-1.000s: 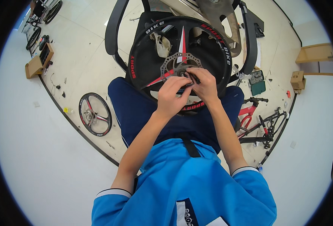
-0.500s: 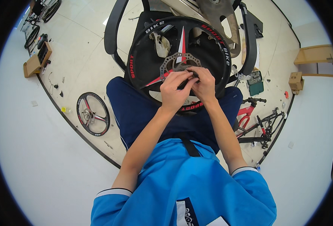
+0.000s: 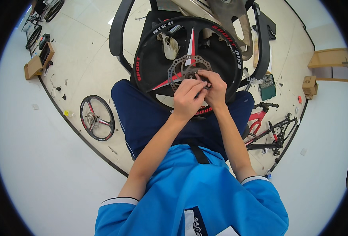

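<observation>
Two hands meet over the wheel (image 3: 192, 45), on the near side of its hub (image 3: 190, 75). The left hand (image 3: 187, 98) is nearly closed, thumb and fingers pinching a small dark part (image 3: 207, 86). The right hand (image 3: 215, 88) is curled beside this part; its grip is hidden. The disc (image 3: 171, 72) surrounds the hub, partly beneath the fingers.

The person (image 3: 217, 192) has one left hand (image 3: 187, 99) and one right hand (image 3: 216, 88) in view. Two three-spoked wheels (image 3: 191, 46) show, each with one disc (image 3: 171, 73). One chair (image 3: 146, 29) has two armrests (image 3: 116, 33). One green case (image 3: 268, 93) and at least two cartons (image 3: 33, 69) can be counted.
</observation>
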Available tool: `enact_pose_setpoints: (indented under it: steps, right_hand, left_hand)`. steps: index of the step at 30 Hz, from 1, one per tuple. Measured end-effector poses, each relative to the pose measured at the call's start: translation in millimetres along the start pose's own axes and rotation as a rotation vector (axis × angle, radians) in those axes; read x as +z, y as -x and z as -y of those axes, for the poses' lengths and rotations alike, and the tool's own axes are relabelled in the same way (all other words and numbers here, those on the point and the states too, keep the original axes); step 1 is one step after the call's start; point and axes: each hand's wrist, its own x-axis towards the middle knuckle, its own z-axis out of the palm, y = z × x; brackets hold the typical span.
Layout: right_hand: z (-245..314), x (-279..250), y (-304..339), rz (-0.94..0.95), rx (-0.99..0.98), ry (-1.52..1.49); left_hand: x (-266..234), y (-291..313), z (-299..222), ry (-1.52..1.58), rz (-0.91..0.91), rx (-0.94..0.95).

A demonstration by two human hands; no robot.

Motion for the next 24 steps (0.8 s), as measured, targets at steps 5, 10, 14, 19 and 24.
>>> enact_pose_setpoints:
  steps: [5,10,14,19,24]
  right_hand:
    - [-3.5,-0.1,4.8,-0.004,-0.052,0.024]
    - [-3.6,-3.0,0.3,0.055,-0.081,0.081]
    - [5.1,-4.5,-8.9,0.076,-0.084,0.069]
    - [1.0,-3.8,-7.1,0.127,-0.047,-0.030]
    - [-4.2,-0.1,-5.7,0.088,-0.054,-0.048]
  left_hand:
    - [0.8,8.9,-1.4,0.011,0.000,0.019]
    - [-0.4,5.3,-1.1,-0.034,-0.040,-0.014]
    - [-1.0,-5.0,2.3,-0.062,-0.079,-0.017]
    - [-1.5,-8.5,6.5,-0.065,-0.053,0.016]
    - [-4.8,-10.5,3.0,-0.038,-0.039,-0.032]
